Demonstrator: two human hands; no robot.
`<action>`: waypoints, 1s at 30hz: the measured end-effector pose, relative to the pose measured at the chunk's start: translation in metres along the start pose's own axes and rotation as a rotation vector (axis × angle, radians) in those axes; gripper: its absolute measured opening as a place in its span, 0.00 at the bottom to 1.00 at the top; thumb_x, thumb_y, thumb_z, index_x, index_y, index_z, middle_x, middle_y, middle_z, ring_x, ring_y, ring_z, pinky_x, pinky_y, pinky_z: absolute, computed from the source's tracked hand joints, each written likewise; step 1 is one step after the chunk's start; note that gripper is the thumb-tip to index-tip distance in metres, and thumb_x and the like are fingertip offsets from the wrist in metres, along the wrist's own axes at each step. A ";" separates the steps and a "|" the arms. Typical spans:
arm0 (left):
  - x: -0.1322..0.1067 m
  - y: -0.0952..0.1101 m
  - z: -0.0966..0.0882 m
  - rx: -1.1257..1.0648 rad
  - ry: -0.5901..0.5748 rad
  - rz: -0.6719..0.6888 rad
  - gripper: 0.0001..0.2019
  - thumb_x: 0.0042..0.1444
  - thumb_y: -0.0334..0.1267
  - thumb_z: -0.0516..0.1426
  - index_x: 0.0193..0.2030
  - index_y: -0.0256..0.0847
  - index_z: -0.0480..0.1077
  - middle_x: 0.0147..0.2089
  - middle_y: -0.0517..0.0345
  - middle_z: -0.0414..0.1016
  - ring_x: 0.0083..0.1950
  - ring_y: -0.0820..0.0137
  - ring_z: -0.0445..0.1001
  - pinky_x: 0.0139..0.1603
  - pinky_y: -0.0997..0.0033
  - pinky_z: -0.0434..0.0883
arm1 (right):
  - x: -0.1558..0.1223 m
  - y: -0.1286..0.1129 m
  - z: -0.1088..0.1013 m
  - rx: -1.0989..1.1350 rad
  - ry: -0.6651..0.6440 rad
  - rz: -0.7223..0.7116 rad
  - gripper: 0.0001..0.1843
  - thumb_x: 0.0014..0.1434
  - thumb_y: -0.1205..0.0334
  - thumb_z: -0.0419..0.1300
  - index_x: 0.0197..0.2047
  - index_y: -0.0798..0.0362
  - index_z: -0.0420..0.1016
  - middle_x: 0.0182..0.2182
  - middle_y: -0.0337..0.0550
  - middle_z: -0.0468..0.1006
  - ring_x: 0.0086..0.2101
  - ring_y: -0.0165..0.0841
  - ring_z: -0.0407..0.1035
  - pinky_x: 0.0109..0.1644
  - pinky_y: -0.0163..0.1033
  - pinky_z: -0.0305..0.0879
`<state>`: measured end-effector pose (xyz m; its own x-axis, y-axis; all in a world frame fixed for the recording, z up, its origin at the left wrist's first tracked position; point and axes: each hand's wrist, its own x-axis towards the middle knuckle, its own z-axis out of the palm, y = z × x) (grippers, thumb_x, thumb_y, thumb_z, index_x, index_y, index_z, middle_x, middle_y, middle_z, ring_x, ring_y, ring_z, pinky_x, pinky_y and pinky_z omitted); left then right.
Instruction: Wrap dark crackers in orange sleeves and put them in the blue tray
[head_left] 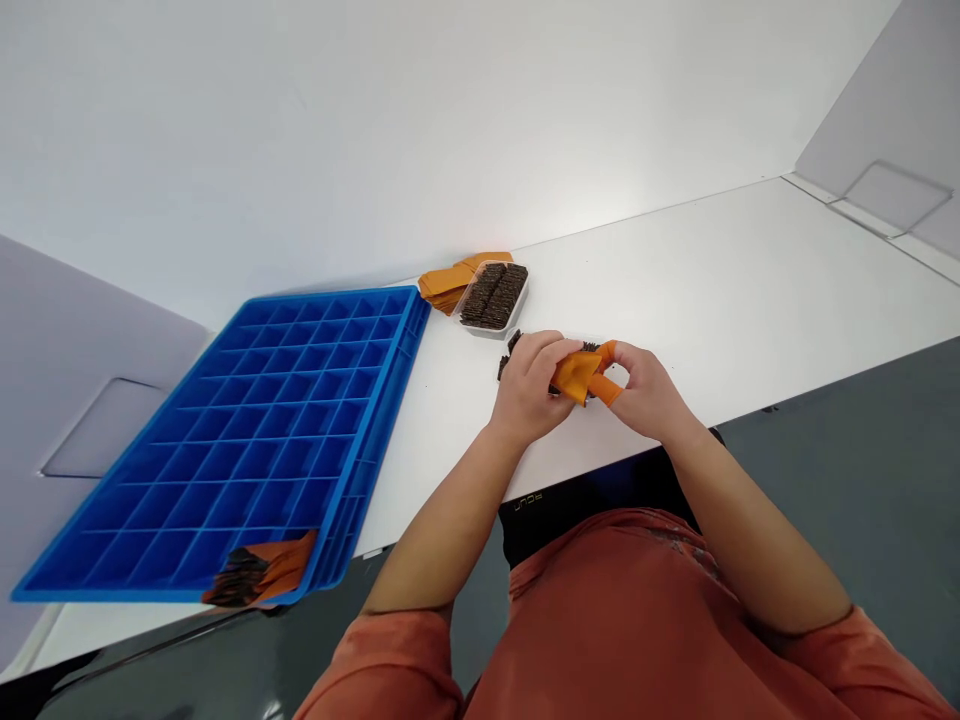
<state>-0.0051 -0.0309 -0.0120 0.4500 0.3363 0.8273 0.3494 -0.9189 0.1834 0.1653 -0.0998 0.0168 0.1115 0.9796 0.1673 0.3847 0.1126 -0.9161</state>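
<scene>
A small yellow-orange envelope (576, 376) is between my two hands over the white table. My left hand (534, 385) is closed round its left side, the fingers bent over the top. From the right, my right hand (643, 388) grips the envelope's edge between thumb and forefinger, both wearing orange finger covers. Under and behind my hands are stacked dark brown, thin pieces (504, 366), mostly hidden. Just beyond stands a clear plastic box (513, 328) holding two rows of similar dark pieces (493, 296).
More yellow-orange envelopes (442, 284) lie behind the clear box, against the white wall. On the left is a blue divided tray (358, 490) with many compartments. Its near right corner compartment holds a bunch of orange envelopes with dark ends (262, 570). The table's front edge runs close to my body.
</scene>
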 end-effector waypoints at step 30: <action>-0.001 -0.006 0.006 -0.127 -0.045 -0.038 0.12 0.55 0.45 0.65 0.31 0.44 0.68 0.32 0.58 0.79 0.37 0.66 0.80 0.40 0.63 0.74 | -0.001 -0.018 -0.005 -0.377 -0.040 0.043 0.09 0.49 0.58 0.67 0.35 0.47 0.82 0.31 0.36 0.82 0.32 0.35 0.73 0.41 0.42 0.63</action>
<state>-0.0027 -0.0241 -0.0176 0.4758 0.3778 0.7943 0.2611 -0.9230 0.2827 0.1624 -0.1038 0.0349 0.1022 0.9886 0.1108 0.6915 0.0095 -0.7224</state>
